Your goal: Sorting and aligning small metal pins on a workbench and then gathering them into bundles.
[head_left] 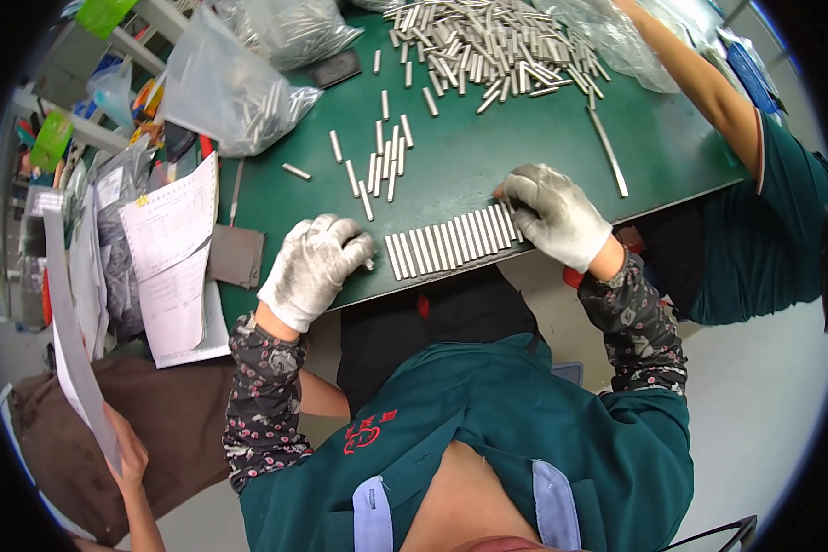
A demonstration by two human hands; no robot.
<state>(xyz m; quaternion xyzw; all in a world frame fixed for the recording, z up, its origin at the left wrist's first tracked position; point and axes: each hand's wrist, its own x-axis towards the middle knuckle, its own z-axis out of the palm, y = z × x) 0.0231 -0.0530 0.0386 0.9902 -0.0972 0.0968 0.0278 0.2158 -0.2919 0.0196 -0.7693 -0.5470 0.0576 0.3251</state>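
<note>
The green table [534,145] has printed sheets [170,269] at its left edge, lettering too small to read. A row of metal rods [450,243] follows the near edge, each rod's long axis crossing it. The right hand [558,213], nearer, half-bends its fingers over the row's right end; the left hand [313,269] curls loosely just beyond the left end. Whether either grips a rod, I cannot tell.

White gloves [296,287] on the left hand [315,262] and right hand [554,212], cloth smudged grey in places; both forearms in loose black sleeve covers [637,324] with a print of small pale and reddish flowers, fabric gathered into creases. Torso: dark green shirt [616,469], open at the neck, with a red stitched emblem [362,439] on the chest and two light blue strips [556,504] flanking the opening, the left one showing a narrow dark-edged slit. Below: black trousers [442,322]; dark-framed glasses [743,531] partly visible at lower right.
</note>
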